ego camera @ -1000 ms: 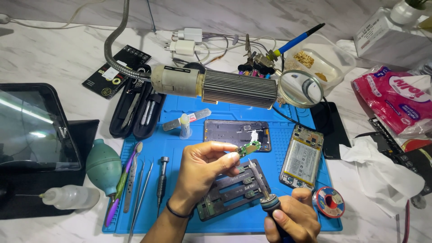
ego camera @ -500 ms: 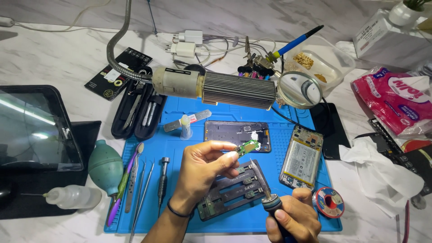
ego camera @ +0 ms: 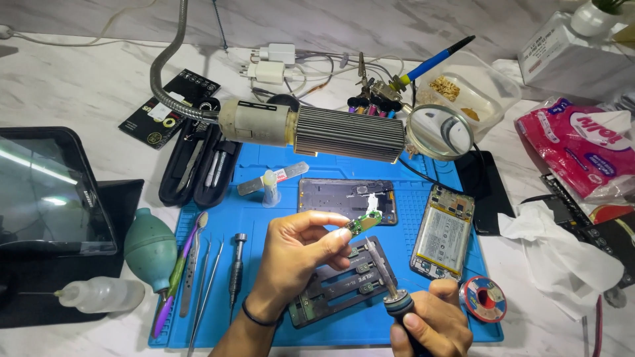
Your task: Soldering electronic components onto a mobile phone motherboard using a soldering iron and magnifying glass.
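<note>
The left hand [ego camera: 294, 254] pinches a small green circuit board [ego camera: 364, 223] between thumb and fingertips, above the dark board holder [ego camera: 344, 281] on the blue mat [ego camera: 264, 218]. The right hand [ego camera: 430, 324] is wrapped around a soldering iron [ego camera: 390, 284], whose tip seems to touch the board's edge.

Small green circuit board [ego camera: 364, 222] pinched at fingertip height above the blue mat, tilted, one end free, soldering iron [ego camera: 389, 281] with grey metal shaft angled upward, tip just beneath the board
</note>
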